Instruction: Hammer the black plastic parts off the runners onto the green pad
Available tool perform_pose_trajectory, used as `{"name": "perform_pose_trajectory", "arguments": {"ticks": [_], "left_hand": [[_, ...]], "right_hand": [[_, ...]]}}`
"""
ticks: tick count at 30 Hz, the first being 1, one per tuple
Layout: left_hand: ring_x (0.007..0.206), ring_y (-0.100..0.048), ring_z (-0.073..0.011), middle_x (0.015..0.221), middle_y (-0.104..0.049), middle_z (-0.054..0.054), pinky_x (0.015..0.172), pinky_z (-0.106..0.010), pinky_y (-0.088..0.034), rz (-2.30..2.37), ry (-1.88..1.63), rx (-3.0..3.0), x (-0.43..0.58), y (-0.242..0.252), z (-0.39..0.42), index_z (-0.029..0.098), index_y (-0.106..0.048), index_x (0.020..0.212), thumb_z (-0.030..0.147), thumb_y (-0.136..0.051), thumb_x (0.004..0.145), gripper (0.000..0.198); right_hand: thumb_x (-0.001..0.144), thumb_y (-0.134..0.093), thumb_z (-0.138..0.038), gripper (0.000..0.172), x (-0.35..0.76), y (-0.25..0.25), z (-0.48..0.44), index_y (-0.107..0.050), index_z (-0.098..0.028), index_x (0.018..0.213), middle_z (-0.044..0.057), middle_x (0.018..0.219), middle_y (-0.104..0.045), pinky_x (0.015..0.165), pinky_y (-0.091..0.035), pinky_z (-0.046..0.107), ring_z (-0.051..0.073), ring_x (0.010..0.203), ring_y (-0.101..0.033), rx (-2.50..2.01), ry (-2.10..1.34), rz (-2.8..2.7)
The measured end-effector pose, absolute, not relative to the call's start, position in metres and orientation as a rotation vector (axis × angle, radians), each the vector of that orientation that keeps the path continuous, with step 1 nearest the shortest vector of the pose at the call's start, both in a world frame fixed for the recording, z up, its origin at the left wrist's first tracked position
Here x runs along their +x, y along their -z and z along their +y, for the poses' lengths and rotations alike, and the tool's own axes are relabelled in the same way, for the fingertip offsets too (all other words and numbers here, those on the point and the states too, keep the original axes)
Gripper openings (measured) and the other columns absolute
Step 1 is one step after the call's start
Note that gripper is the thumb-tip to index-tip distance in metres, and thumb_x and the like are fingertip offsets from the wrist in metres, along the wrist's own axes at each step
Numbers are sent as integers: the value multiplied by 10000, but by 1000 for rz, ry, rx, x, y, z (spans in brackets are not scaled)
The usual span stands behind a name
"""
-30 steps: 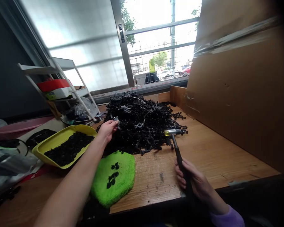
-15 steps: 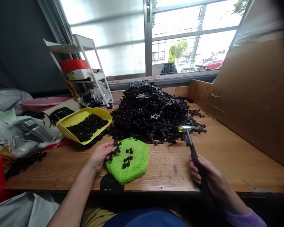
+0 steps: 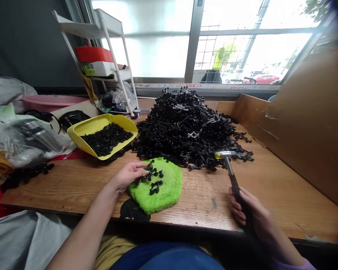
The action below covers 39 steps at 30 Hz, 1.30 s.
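My left hand (image 3: 132, 175) is over the left side of a bright green fuzzy pad (image 3: 164, 197). Its thumb and fingers pinch a small black jointed part (image 3: 150, 168). Several loose black knobbed pieces (image 3: 156, 183) lie on the pad close to the fingertips. On the right, my right hand (image 3: 249, 208) is wrapped round the dark handle of a hammer (image 3: 226, 154) with a silver head and a yellow face. The hammer is held up at an angle, its head apart from the pad and near the lower right of a large heap of black parts (image 3: 185, 127).
A yellow scoop-shaped tray (image 3: 74, 131) holds many small black pieces at left. Behind it stands a white rack (image 3: 109, 22). Cardboard (image 3: 304, 93) walls the right side. A dark round patch (image 3: 135, 210) lies at the table's front edge. Bagged items (image 3: 30, 138) crowd the far left.
My left hand has moved inward over the pad, nearer the loose pieces. The hammer stays raised in my right hand. The whole view has shifted slightly.
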<state>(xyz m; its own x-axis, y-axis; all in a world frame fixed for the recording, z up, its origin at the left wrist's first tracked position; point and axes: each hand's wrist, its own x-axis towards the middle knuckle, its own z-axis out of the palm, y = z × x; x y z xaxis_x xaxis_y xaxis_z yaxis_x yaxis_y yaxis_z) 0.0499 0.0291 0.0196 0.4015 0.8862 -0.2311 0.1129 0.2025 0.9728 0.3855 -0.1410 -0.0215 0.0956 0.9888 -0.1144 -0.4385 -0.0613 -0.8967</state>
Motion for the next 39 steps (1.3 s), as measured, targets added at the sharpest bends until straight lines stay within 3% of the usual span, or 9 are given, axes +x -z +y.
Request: {"name": "perform_pose_trajectory", "arguments": {"ticks": [8, 13, 16, 21, 39], "left_hand": [[597, -564, -104, 679, -655, -21, 563, -203, -405, 1073, -699, 1304, 49, -15, 29, 101, -613, 1056, 262, -740, 606, 495], [517, -514, -87, 556, -583, 26, 491, -189, -344, 1071, -730, 1323, 50, -15, 30, 91, -621, 993, 247, -752, 579, 462], [509, -513, -83, 567, -596, 18, 492, -188, -353, 1056, -737, 1299, 52, -18, 29, 93, -624, 955, 240, -758, 565, 438], [513, -537, -93, 564, -612, 9, 518, -200, -393, 1031, -732, 1253, 53, -21, 28, 98, -630, 915, 209, -762, 549, 405], [481, -551, -100, 552, -625, -4, 491, -200, -413, 1045, -720, 1282, 54, -20, 30, 100, -647, 874, 172, -743, 565, 331]], "right_hand": [[893, -436, -460, 263, 380, 19, -139, -487, -206, 850, -49, 569, -356, 322, -242, 171, 76, 375, -283, -1230, -1266, -963], [911, -411, -449, 285, 359, -11, -129, -540, -196, 879, 23, 683, -497, 540, -395, 254, 192, 666, -510, -1484, -821, -1601], [961, -302, -384, 285, 337, -27, -111, -511, -199, 906, 7, 676, -501, 539, -348, 254, 165, 602, -486, -1456, -636, -1845], [956, -342, -283, 205, 309, -37, -83, -472, -193, 825, 1, 650, -504, 516, -289, 249, 153, 557, -475, -1586, -336, -2169], [969, -302, -277, 262, 298, -41, -77, -490, -179, 816, 23, 677, -531, 536, -272, 250, 163, 597, -501, -1738, -129, -2240]]}}
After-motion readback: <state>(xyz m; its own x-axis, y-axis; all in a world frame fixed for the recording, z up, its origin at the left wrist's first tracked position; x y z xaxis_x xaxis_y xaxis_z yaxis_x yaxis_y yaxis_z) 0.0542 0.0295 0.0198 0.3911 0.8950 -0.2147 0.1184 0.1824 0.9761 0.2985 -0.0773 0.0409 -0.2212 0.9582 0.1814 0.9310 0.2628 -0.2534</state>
